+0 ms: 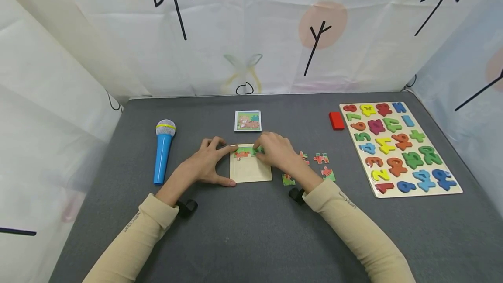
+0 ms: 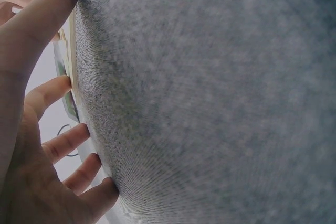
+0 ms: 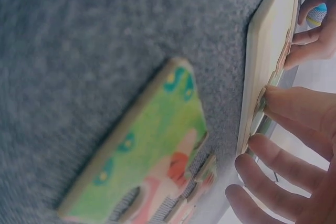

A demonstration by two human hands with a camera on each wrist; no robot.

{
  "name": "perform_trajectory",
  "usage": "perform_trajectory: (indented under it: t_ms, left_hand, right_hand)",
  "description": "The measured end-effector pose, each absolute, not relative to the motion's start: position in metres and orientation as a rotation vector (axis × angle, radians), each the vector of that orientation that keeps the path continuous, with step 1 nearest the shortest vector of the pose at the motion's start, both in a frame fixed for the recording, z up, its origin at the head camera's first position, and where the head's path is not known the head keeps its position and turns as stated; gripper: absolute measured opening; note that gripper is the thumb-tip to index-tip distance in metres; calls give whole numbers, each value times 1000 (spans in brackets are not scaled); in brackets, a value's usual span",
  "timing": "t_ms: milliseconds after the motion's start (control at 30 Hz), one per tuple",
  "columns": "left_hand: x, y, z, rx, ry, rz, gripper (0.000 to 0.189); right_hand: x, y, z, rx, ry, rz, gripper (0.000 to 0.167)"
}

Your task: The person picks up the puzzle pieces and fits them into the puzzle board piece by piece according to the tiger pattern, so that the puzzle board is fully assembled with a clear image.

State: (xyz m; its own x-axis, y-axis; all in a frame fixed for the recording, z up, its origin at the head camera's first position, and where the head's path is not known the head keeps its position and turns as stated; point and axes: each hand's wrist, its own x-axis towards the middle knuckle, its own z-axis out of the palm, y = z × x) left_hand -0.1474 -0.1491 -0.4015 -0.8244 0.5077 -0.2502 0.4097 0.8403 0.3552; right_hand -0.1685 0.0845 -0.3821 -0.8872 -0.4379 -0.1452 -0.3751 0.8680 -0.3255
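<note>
A small wooden puzzle tray [image 1: 251,170] lies on the grey table, with an orange-and-green strip of pieces [image 1: 243,153] fitted along its top row. My left hand [image 1: 208,161] braces the tray's left side between thumb [image 1: 229,182] and index finger. My right hand [image 1: 276,152] reaches in from the right, its fingertips pinching a green puzzle piece [image 1: 257,150] at the tray's top right corner. The right wrist view shows those fingers [image 3: 286,109] on the tray's edge [image 3: 268,40], and a loose piece [image 3: 152,166] close to the camera.
Several loose pieces [image 1: 321,158] lie right of the tray. A picture card [image 1: 248,121] sits behind it. A blue toy microphone [image 1: 163,154] lies at the left. A red block [image 1: 335,120] and a number board [image 1: 398,147] are at the right. Curtains wall the table.
</note>
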Motion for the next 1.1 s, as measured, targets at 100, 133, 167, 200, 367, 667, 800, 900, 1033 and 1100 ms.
perform_trajectory:
  t_ms: [100, 133, 167, 200, 367, 667, 800, 900, 1033, 1100]
  left_hand:
    - [-147, -149, -401, 688, 2679, 411, 102]
    - [-147, -149, -401, 689, 2678, 414, 102]
    - [-147, -149, -401, 692, 2678, 415, 102]
    - [-147, -149, -401, 697, 2679, 414, 103]
    - [-147, -148, -401, 690, 2680, 408, 105]
    - [-149, -146, -398, 657, 2687, 371, 115]
    - [-149, -147, -400, 657, 2691, 366, 115]
    - [-150, -148, -401, 664, 2697, 366, 115]
    - [-150, -148, -402, 672, 2702, 369, 114]
    - [-149, -148, -402, 673, 2704, 373, 114]
  right_hand:
    - [-168, 86, -383, -637, 2828, -435, 20]
    - [-167, 87, -383, -642, 2829, -437, 20]
    - [-167, 88, -383, -644, 2831, -440, 20]
    - [-167, 89, -383, -647, 2833, -444, 21]
    - [-168, 99, -376, -654, 2851, -487, 25]
    - [-164, 119, -359, -625, 2874, -495, 29]
    - [-162, 128, -357, -596, 2875, -485, 32]
    - [-161, 133, -358, -573, 2865, -472, 34]
    - [-158, 139, -361, -552, 2846, -446, 36]
    - [-156, 141, -362, -541, 2841, -430, 36]
